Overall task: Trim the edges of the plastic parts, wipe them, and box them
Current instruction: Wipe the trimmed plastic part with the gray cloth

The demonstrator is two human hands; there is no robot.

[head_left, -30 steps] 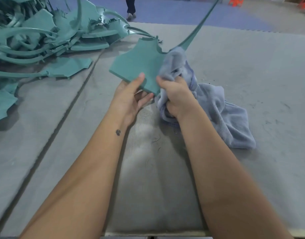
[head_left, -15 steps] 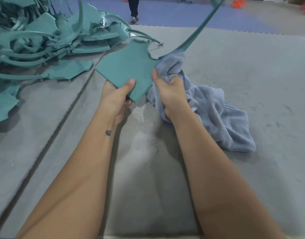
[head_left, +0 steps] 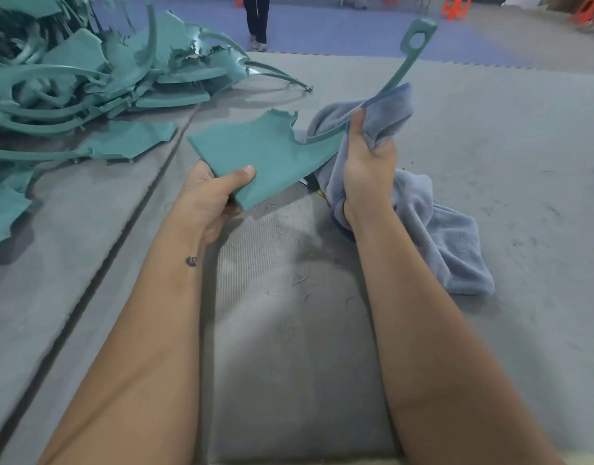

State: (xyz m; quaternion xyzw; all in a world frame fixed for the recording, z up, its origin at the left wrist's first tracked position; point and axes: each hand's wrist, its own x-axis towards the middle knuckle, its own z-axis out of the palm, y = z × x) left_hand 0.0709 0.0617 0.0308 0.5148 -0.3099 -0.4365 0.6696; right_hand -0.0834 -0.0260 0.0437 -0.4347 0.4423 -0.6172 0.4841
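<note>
I was at the wiping step. My left hand (head_left: 215,196) pinched the near corner of the teal plastic part (head_left: 265,152) above the tabletop (head_left: 289,364), and my right hand (head_left: 366,166) squeezed the cloth (head_left: 430,209) around its thin arm. Next I judged I should slide the cloth farther toward the looped end. No box was visible, and the far pile (head_left: 87,78) was blurred.

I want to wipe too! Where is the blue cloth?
In the head view, the blue cloth is right of centre, bunched in the right hand against the green plastic part.
</note>
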